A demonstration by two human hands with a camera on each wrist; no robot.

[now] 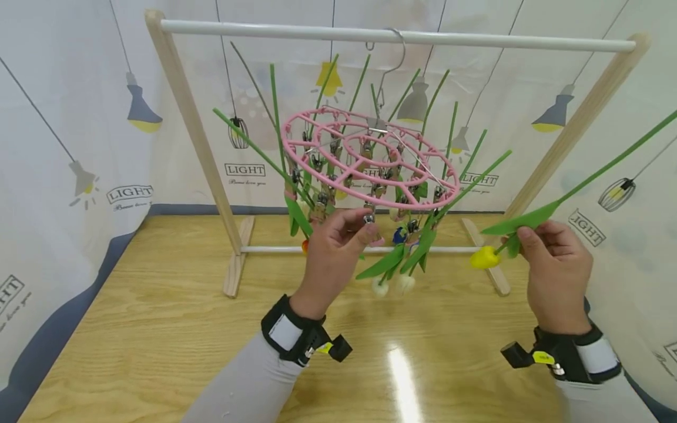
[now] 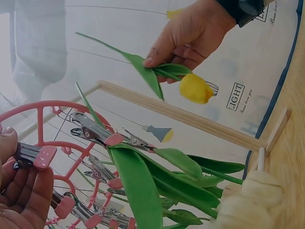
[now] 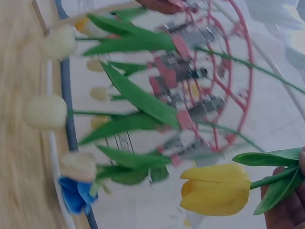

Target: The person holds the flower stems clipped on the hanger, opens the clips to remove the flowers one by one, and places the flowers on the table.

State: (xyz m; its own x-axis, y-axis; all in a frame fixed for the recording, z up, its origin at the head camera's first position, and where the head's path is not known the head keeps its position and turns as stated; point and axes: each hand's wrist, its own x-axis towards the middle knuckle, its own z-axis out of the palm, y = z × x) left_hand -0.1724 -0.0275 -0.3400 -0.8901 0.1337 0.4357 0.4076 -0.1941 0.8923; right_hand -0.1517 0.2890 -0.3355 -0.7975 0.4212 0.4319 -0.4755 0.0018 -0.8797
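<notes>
A pink round clip hanger (image 1: pixel 407 206) hangs by its metal hook (image 1: pixel 403 53). My left hand (image 1: pixel 329 258) is at its near rim, pinching a metal clip with pink tips (image 2: pixel 44 157) between thumb and fingers. Away to the right, my right hand (image 1: pixel 559 276) holds an artificial yellow tulip (image 3: pixel 214 190) by its leaves and stem. The tulip's head points left, and its long green stem (image 1: pixel 608 164) slants up to the right. Other clips on the hanger grip white tulips (image 1: pixel 406 283) and a blue flower (image 3: pixel 74 195), heads down.
A rack with wooden posts (image 1: pixel 190 117) and a white top rod (image 1: pixel 264 29) carries the hanger. It stands on a wood-grain table (image 1: pixel 158 329). Green stems (image 1: pixel 275 100) stick up around the hanger. Behind is a lamp-printed cloth (image 1: pixel 185 70).
</notes>
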